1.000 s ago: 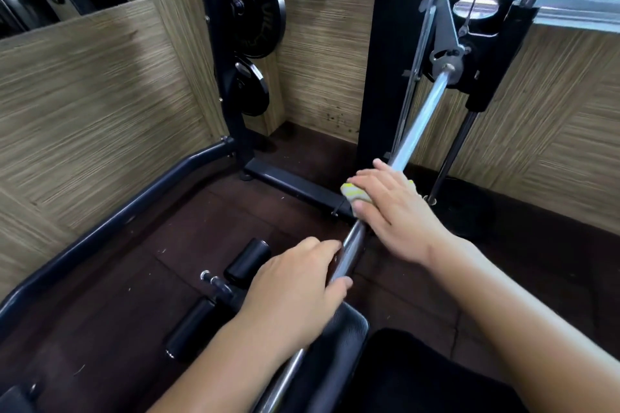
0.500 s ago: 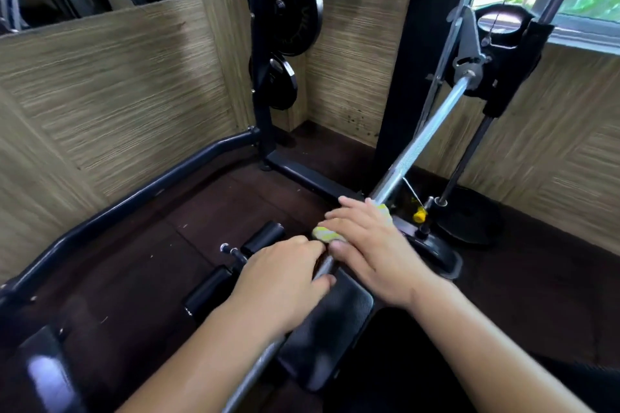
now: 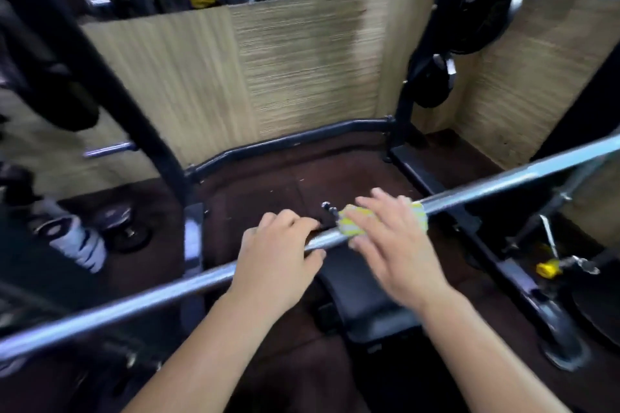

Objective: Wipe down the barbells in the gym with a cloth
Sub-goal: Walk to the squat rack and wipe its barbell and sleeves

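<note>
A steel barbell [image 3: 496,183] runs across the view from lower left up to the right edge, held in a black rack. My left hand [image 3: 280,260] grips the bar near its middle, fingers curled over the top and thumb beneath. Just to its right, my right hand [image 3: 392,238] presses a yellow and white cloth [image 3: 350,223] wrapped round the bar, fingers spread over it and thumb under. Most of the cloth is hidden beneath that hand.
A black padded bench [image 3: 369,305] lies under the bar. Rack uprights [image 3: 407,104] carry black weight plates [image 3: 483,0] at the upper right. Wood-look wall panels [image 3: 302,64] close off the back. A yellow clip [image 3: 547,269] lies on the frame at the right.
The view has swung left, so the bar now lies nearly across the frame. My right hand and cloth have slid along the bar close to my left hand.
</note>
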